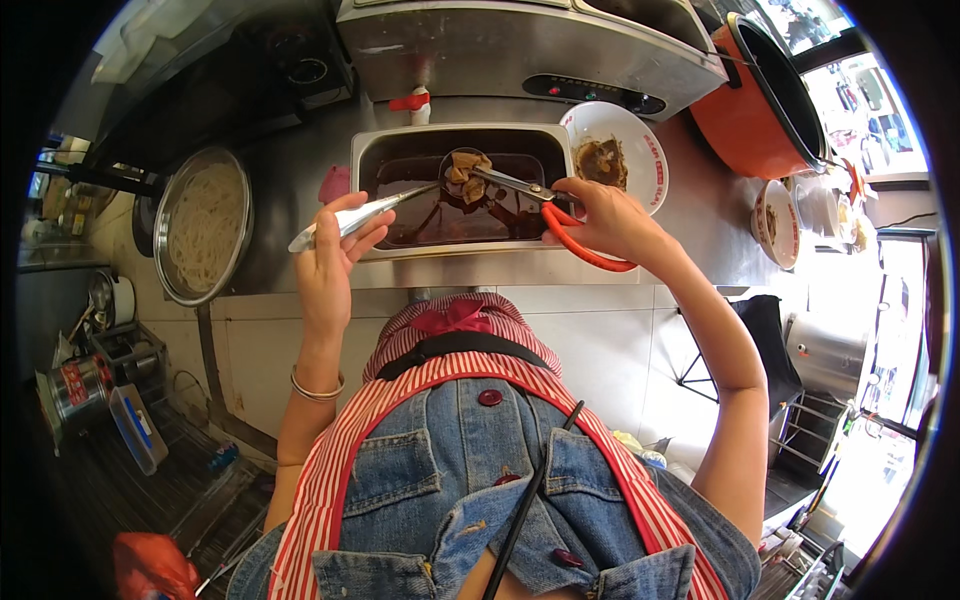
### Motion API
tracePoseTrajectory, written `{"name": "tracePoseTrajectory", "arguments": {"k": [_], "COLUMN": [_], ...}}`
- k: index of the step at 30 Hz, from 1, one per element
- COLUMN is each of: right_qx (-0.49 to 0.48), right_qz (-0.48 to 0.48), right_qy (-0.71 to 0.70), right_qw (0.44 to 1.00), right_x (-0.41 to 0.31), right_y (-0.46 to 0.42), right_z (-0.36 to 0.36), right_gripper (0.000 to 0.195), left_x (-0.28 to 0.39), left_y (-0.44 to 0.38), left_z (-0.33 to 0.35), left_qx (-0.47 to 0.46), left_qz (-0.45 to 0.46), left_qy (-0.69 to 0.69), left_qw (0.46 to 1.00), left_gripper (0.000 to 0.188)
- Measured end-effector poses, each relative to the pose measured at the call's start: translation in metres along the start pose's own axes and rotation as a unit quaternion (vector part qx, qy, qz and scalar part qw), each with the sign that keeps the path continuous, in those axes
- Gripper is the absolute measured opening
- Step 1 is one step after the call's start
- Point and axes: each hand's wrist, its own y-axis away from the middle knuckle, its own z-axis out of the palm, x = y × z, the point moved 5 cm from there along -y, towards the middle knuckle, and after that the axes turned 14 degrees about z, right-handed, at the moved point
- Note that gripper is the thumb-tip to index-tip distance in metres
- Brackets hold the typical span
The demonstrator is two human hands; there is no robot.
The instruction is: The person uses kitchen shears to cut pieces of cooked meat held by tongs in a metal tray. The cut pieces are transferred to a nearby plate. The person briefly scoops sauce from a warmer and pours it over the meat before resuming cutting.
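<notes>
My left hand (335, 234) holds the metal handle of a ladle (360, 216), whose round bowl is over the steel pan of dark brown liquid. Pieces of brown food (466, 176), perhaps tofu, lie in the ladle. From the right, my right hand (607, 217) grips scissors with red handles (577, 244); their blades reach the food pieces. The rectangular steel pan (457, 251) stands before me. Touching or close to its right end is a white bowl (643, 161) with red writing, holding a dark brown piece of food.
A steel bowl of pale noodles (202, 225) is at the left, near a pink cloth (335, 184). Behind the pan stand a red-handled valve (411, 103) and a steel appliance (480, 52). An orange pot (739, 112) and a smaller bowl (776, 225) stand at the right.
</notes>
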Motion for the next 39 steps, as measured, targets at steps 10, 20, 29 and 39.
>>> {"name": "tracePoseTrajectory", "arguments": {"k": [10,20,29,39], "right_qx": [-0.026,0.031,-0.006,-0.051], "right_qz": [0.001,-0.016,0.033,0.051], "right_qy": [-0.009,0.041,-0.031,-0.036], "right_qw": [1.0,0.999,0.999,0.997], "right_x": [-0.012,-0.02,-0.016,0.006], "right_y": [-0.001,-0.009,0.0,0.008], "right_z": [-0.002,0.01,-0.002,0.0], "right_gripper": [0.063,0.063,0.058,0.062], "left_x": [0.002,0.003,0.003,-0.001], "left_y": [0.002,0.005,0.006,0.007], "left_z": [0.003,0.012,0.004,-0.01], "left_qx": [-0.005,0.001,0.023,0.044], "left_qz": [0.016,0.016,0.023,0.013], "left_qy": [-0.016,-0.027,-0.034,0.002], "left_qw": [1.0,0.999,0.999,0.999], "left_gripper": [0.043,0.043,0.043,0.044]}}
